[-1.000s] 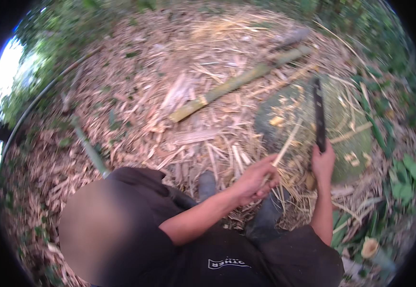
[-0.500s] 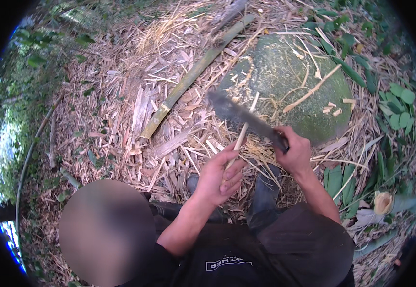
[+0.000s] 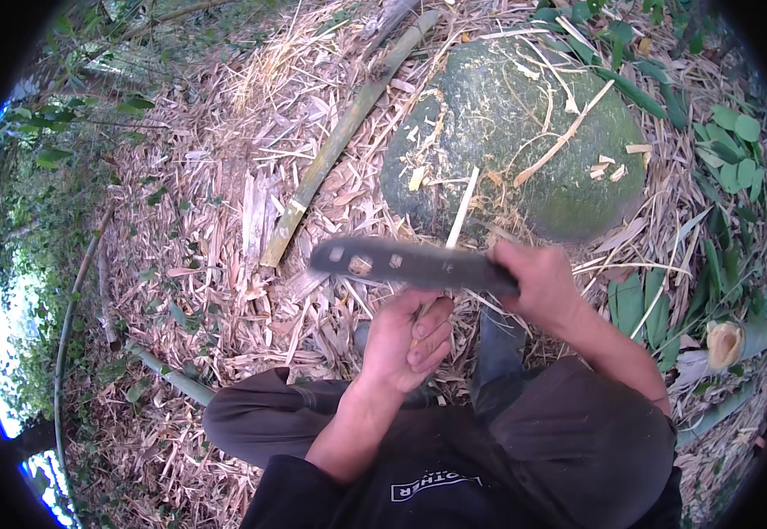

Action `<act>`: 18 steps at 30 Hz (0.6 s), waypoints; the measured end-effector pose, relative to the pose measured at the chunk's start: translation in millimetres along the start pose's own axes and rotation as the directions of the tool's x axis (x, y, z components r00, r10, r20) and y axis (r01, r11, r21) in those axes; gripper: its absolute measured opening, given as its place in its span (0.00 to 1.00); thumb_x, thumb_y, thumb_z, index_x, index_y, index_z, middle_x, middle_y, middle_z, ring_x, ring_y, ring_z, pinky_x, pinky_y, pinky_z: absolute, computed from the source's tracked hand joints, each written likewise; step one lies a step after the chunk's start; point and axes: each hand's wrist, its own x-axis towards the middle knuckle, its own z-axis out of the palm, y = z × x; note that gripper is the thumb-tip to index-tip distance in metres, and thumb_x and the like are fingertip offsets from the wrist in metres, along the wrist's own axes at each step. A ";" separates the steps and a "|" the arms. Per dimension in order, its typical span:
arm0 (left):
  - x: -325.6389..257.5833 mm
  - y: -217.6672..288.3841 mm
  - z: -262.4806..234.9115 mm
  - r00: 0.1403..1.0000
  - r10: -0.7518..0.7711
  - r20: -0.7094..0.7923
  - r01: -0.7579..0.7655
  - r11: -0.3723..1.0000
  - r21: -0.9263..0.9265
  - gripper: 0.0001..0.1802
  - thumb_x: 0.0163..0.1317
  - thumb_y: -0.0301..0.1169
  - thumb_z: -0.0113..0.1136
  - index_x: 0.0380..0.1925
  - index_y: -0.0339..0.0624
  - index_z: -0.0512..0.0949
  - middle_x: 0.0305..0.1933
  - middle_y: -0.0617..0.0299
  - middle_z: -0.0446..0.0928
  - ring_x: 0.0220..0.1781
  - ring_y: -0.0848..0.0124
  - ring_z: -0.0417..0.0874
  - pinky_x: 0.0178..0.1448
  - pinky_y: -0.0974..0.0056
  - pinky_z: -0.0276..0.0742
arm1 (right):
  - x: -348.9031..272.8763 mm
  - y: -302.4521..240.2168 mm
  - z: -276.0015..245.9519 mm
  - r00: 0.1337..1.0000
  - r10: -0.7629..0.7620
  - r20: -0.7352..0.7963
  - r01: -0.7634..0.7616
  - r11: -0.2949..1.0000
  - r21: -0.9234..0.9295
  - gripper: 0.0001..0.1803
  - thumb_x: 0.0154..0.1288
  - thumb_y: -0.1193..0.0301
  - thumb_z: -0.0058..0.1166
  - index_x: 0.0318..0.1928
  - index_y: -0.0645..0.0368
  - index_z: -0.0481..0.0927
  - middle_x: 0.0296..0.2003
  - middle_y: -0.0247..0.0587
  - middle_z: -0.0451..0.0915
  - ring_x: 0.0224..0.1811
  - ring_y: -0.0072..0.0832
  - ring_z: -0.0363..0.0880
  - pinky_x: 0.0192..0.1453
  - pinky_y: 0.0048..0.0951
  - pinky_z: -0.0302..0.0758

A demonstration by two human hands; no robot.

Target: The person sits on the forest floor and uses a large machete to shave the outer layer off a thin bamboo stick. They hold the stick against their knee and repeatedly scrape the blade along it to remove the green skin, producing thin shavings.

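My left hand (image 3: 408, 339) is closed around the lower end of a thin, pale stick (image 3: 463, 208), which points away from me and up. In my right hand (image 3: 540, 284) is the handle of a broad, dark knife (image 3: 379, 263) with several holes along its blade. The blade lies crosswise over the stick, just beyond my left fingers, its tip to the left. It hides the stick's middle; I cannot tell whether its edge touches the wood.
Past my hands sits a large mossy stone (image 3: 507, 115) with shavings and thin strips on it. A bamboo pole (image 3: 330, 145) lies to its left on dry leaf litter. At right are green leaves (image 3: 648, 304) and a cut bamboo end (image 3: 725, 344). My bent knees (image 3: 577, 441) are close below.
The knife has swung from a slant across the stick's upper part to nearly level, nearer my left hand. My left hand still grips the stick. The whole view has shifted slightly.
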 end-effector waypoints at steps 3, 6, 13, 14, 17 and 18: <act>-0.3 1.1 8.1 1.000 0.011 0.002 -0.011 0.997 0.080 0.23 0.74 0.29 0.39 0.67 0.50 0.62 0.16 0.69 0.60 0.05 0.77 0.56 0.08 0.72 0.53 | 4.0 17.3 0.4 0.994 0.110 0.015 -0.109 0.994 -0.016 0.12 0.53 0.71 0.61 0.35 0.53 0.72 0.24 0.43 0.80 0.25 0.45 0.82 0.28 0.43 0.79; -1.1 1.7 6.4 0.999 -0.031 -0.023 0.032 0.999 0.021 0.23 0.74 0.31 0.41 0.68 0.52 0.64 0.16 0.70 0.60 0.06 0.77 0.56 0.08 0.73 0.53 | -2.3 -0.2 -11.3 0.998 -0.068 0.010 0.068 0.998 0.008 0.09 0.58 0.70 0.59 0.35 0.53 0.70 0.20 0.44 0.78 0.22 0.47 0.81 0.28 0.46 0.79; 1.8 17.1 8.0 0.996 -0.068 0.058 0.073 0.992 -0.101 0.22 0.75 0.28 0.37 0.67 0.54 0.66 0.16 0.68 0.62 0.06 0.76 0.57 0.06 0.71 0.55 | 10.9 23.5 -6.7 0.991 0.131 0.037 -0.130 0.991 -0.010 0.09 0.58 0.70 0.59 0.36 0.52 0.71 0.20 0.46 0.79 0.23 0.49 0.81 0.28 0.47 0.78; 1.3 12.6 11.6 0.997 -0.044 0.066 0.048 0.997 -0.064 0.23 0.74 0.28 0.37 0.68 0.53 0.64 0.16 0.68 0.62 0.06 0.76 0.57 0.06 0.72 0.54 | 6.3 14.1 -9.5 0.995 0.083 0.059 -0.082 0.996 -0.023 0.09 0.59 0.70 0.59 0.37 0.52 0.71 0.20 0.46 0.79 0.24 0.50 0.82 0.29 0.48 0.78; -0.4 10.0 9.3 0.999 -0.046 -0.025 0.045 0.999 -0.027 0.24 0.74 0.27 0.37 0.69 0.53 0.62 0.17 0.69 0.62 0.06 0.76 0.57 0.07 0.72 0.54 | 7.0 -6.4 -13.9 0.996 0.003 0.087 -0.005 1.000 0.019 0.09 0.59 0.70 0.59 0.37 0.53 0.72 0.21 0.47 0.80 0.25 0.50 0.82 0.31 0.49 0.79; 1.8 8.3 4.3 0.999 -0.015 0.047 0.014 0.999 0.030 0.24 0.73 0.27 0.37 0.69 0.52 0.62 0.16 0.70 0.61 0.06 0.77 0.57 0.07 0.73 0.54 | 9.7 9.2 -8.4 0.988 0.119 0.100 -0.119 0.993 -0.011 0.10 0.59 0.69 0.59 0.38 0.54 0.72 0.21 0.48 0.80 0.26 0.51 0.83 0.32 0.50 0.79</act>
